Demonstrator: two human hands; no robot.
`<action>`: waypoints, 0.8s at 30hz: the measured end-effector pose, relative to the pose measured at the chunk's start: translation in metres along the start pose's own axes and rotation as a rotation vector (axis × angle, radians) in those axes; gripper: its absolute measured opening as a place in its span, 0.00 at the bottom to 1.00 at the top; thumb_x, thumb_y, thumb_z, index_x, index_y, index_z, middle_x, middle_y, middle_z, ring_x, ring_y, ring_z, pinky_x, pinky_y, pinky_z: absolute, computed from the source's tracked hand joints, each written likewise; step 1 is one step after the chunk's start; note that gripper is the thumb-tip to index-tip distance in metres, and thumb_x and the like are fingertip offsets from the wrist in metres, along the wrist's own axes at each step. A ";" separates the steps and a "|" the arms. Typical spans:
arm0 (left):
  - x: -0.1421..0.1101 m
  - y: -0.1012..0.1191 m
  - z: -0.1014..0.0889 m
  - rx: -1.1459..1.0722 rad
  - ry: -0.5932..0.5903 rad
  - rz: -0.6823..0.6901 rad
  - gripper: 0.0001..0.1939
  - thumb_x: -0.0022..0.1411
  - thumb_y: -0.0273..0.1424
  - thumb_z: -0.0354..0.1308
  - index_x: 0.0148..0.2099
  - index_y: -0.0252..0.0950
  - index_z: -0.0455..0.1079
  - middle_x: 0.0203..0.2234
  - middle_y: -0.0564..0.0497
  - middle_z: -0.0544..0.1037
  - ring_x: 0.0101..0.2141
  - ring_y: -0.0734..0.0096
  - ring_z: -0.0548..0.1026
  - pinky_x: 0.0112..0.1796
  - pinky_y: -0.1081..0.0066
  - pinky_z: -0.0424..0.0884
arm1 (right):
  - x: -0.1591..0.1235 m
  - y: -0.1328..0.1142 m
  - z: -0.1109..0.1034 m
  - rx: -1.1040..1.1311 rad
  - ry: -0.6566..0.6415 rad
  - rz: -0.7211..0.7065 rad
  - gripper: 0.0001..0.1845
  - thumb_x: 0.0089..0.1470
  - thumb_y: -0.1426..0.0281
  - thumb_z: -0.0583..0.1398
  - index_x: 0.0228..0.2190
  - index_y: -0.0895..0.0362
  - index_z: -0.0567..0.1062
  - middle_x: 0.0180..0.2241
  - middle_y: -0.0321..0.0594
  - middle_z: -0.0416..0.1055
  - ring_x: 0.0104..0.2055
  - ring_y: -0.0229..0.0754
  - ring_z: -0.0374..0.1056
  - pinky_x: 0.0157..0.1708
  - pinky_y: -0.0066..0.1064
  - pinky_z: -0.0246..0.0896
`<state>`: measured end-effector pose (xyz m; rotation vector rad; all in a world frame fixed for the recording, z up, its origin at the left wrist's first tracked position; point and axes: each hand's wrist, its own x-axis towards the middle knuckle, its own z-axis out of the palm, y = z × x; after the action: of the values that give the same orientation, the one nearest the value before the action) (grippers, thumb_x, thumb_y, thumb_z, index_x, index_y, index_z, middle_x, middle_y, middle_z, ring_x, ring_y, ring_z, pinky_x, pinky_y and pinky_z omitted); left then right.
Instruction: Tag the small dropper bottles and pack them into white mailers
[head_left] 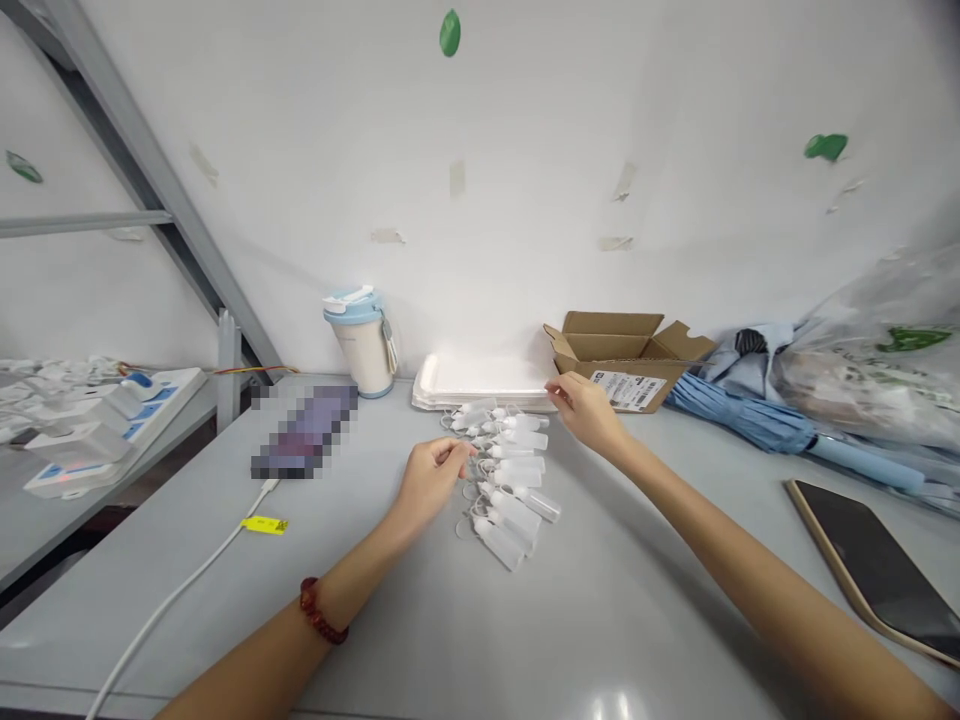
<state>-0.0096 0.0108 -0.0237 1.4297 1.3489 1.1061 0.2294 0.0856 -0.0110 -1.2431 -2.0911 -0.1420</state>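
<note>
Several small translucent white bottles (519, 472) with thin cord loops lie in an overlapping column on the grey table. My left hand (435, 478) is at the column's left side, beside the cord loops. Its thumb and fingers are pinched together, and I cannot make out what is between them. My right hand (589, 408) is at the upper right of the column, near the right end of a stack of white padded packets (480, 382). Its fingertips are closed too, and whatever they hold is too small to tell.
An open cardboard box (630, 370) and a blue umbrella (742, 410) lie at the back right, with a phone (870, 560) nearer. A cup with a blue lid (362, 345) stands at the back left. A white cable (187, 580) crosses the table's left side near a power strip (142, 430).
</note>
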 end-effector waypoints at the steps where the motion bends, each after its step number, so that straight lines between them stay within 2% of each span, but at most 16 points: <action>1: 0.002 -0.002 -0.001 0.005 0.013 -0.001 0.14 0.54 0.36 0.52 0.28 0.32 0.72 0.15 0.57 0.62 0.20 0.76 0.60 0.23 0.76 0.56 | 0.009 0.001 0.004 -0.007 -0.021 -0.006 0.06 0.54 0.76 0.54 0.31 0.59 0.71 0.31 0.43 0.70 0.30 0.41 0.67 0.30 0.31 0.61; 5: 0.009 -0.009 -0.004 0.005 0.045 -0.019 0.14 0.54 0.37 0.52 0.29 0.32 0.73 0.14 0.57 0.62 0.19 0.76 0.59 0.22 0.76 0.55 | 0.031 0.002 0.015 -0.044 -0.093 -0.030 0.06 0.51 0.76 0.58 0.34 0.59 0.72 0.36 0.45 0.72 0.37 0.45 0.67 0.35 0.33 0.61; 12: 0.014 -0.010 -0.005 0.024 0.039 -0.030 0.15 0.55 0.39 0.52 0.30 0.32 0.72 0.15 0.58 0.60 0.19 0.77 0.57 0.21 0.77 0.54 | 0.030 0.001 0.016 -0.089 -0.235 -0.034 0.06 0.50 0.75 0.60 0.33 0.57 0.74 0.38 0.43 0.73 0.43 0.49 0.65 0.39 0.35 0.57; 18: 0.013 -0.009 -0.006 0.017 0.036 -0.079 0.15 0.55 0.39 0.52 0.30 0.33 0.72 0.14 0.58 0.59 0.18 0.78 0.56 0.20 0.77 0.53 | 0.030 0.005 0.012 -0.096 -0.238 -0.024 0.05 0.53 0.75 0.57 0.30 0.58 0.74 0.35 0.43 0.73 0.41 0.45 0.65 0.36 0.31 0.57; 24: 0.016 -0.011 -0.008 -0.053 0.023 -0.040 0.16 0.55 0.41 0.54 0.29 0.32 0.72 0.14 0.58 0.59 0.18 0.79 0.55 0.20 0.77 0.52 | 0.030 0.003 0.013 -0.145 -0.196 -0.038 0.09 0.51 0.79 0.57 0.22 0.59 0.70 0.31 0.43 0.72 0.37 0.44 0.66 0.34 0.31 0.55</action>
<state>-0.0192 0.0269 -0.0314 1.3496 1.3491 1.1269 0.2156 0.1146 -0.0032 -1.3494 -2.3078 -0.1989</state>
